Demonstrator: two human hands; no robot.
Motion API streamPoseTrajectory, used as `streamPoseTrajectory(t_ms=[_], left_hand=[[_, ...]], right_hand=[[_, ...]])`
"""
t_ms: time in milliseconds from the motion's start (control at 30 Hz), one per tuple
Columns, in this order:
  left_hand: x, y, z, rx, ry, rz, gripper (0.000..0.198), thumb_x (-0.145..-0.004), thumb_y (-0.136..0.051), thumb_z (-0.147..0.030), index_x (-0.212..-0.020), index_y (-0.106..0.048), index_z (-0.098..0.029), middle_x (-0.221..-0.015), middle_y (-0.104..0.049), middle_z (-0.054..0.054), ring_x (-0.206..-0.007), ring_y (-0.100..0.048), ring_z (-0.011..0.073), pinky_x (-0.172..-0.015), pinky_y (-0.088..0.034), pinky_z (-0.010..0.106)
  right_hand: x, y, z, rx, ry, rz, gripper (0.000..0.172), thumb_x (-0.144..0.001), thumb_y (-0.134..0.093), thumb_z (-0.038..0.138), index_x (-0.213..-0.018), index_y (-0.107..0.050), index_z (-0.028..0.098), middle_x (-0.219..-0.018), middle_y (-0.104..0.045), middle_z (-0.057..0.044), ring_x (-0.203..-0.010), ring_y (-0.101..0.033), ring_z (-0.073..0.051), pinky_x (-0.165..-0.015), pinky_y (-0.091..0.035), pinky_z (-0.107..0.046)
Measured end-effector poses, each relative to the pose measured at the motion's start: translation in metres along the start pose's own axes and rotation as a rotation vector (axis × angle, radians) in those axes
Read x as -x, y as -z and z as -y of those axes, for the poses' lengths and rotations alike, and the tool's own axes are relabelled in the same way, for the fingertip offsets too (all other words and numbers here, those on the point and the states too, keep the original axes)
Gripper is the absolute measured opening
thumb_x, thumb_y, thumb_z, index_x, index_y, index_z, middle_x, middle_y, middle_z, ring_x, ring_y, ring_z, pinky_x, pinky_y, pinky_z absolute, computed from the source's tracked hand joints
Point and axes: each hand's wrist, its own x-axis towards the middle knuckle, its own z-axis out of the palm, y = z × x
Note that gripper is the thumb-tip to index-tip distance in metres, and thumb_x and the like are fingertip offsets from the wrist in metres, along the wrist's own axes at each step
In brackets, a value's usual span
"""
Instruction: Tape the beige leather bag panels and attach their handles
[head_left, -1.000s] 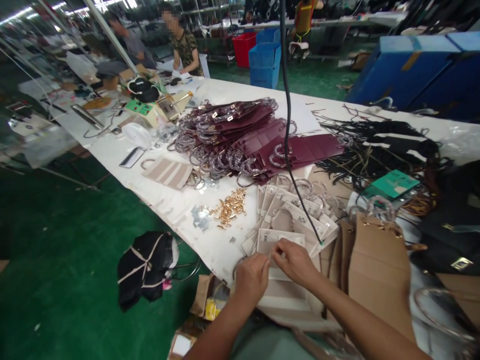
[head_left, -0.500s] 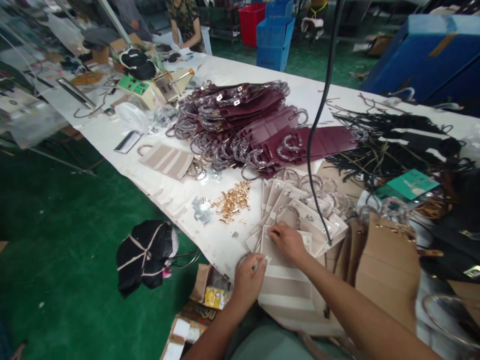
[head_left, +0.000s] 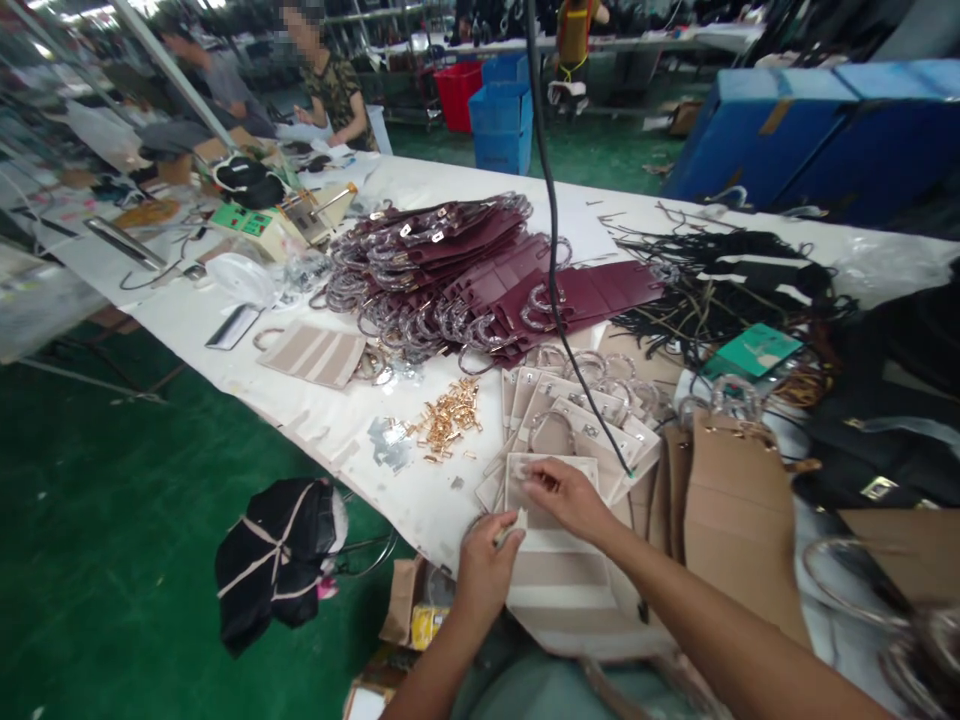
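Note:
A beige striped bag piece [head_left: 559, 570] lies at the table edge, close to my body. My left hand [head_left: 486, 560] is closed at its left edge, a small pale piece [head_left: 517, 520] pinched between thumb and forefinger; its kind does not show. Over the upper part of the same bag piece, my right hand [head_left: 566, 497] has its fingers drawn together, and what they hold, if anything, is too small to name. Just beyond are stacked beige bag pieces [head_left: 544, 395] with plastic-wrapped handles. A heap of small gold metal fittings [head_left: 448, 420] lies to the left, beside flat grey pieces [head_left: 390, 443].
Maroon bag pieces [head_left: 442, 260] are piled mid-table. Tan bag pieces [head_left: 739, 510] and black straps [head_left: 750, 280] lie to the right. A black cable [head_left: 553, 200] hangs down over the beige stack. A stool with a black bundle [head_left: 277, 560] stands left. A person [head_left: 337, 95] works at the far end.
The view has tilted up and turned slightly right. My right hand's fingers have loosened a little over the bag piece. My left hand keeps its pinch at the left edge.

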Motion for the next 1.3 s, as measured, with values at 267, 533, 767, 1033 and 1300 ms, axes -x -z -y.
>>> streamPoseTrajectory(t_ms=[267,533,767,1033,1300], left_hand=[[-0.003,-0.009,-0.036,-0.13,-0.232,0.136,0.028,-0.086,-0.067,-0.028,-0.113,-0.075,-0.024,-0.104,-0.078,0.006,-0.096,-0.07,0.0225,-0.091,-0.055,0.035],[-0.007,-0.011,-0.046,-0.25,-0.274,0.156,0.033,-0.087,-0.067,-0.03,-0.12,-0.07,-0.026,-0.098,-0.076,0.003,-0.09,-0.069,0.0203,-0.085,-0.054,0.032],[-0.015,-0.017,-0.053,-0.32,-0.192,0.194,0.017,-0.086,-0.067,-0.033,-0.098,-0.073,-0.022,-0.093,-0.076,0.004,-0.088,-0.07,0.0224,-0.082,-0.052,0.034],[-0.03,-0.022,-0.058,-0.465,-0.485,0.236,0.02,-0.099,-0.046,-0.024,-0.093,-0.066,-0.022,-0.089,-0.069,0.005,-0.085,-0.066,0.0196,-0.077,-0.048,0.03],[-0.023,-0.069,-0.056,-0.364,-0.518,0.43,0.017,-0.098,-0.052,-0.028,-0.092,-0.067,-0.022,-0.086,-0.071,0.006,-0.083,-0.066,0.0204,-0.074,-0.047,0.03]], right_hand=[[0.05,0.03,0.016,-0.009,0.03,0.009,0.022,-0.079,-0.068,0.02,-0.101,-0.071,0.022,-0.083,-0.064,0.001,-0.076,-0.058,-0.015,-0.068,-0.043,-0.025],[0.057,0.035,0.018,-0.073,-0.035,-0.027,0.014,-0.079,-0.065,0.019,-0.09,-0.072,0.022,-0.068,-0.061,0.005,-0.063,-0.054,-0.013,-0.059,-0.038,-0.022],[0.06,0.043,0.008,-0.014,-0.013,-0.031,0.009,-0.08,-0.065,0.02,-0.075,-0.073,0.021,-0.068,-0.064,0.003,-0.064,-0.056,-0.014,-0.06,-0.038,-0.023],[0.048,0.041,-0.001,-0.005,-0.011,-0.181,0.011,-0.081,-0.063,0.021,-0.073,-0.07,0.021,-0.078,-0.065,0.0,-0.077,-0.061,-0.016,-0.073,-0.044,-0.026],[0.019,0.072,-0.072,-0.084,-0.229,-0.657,0.023,-0.082,-0.062,0.042,-0.079,-0.073,0.021,-0.086,-0.07,-0.005,-0.087,-0.062,-0.023,-0.082,-0.048,-0.035]])
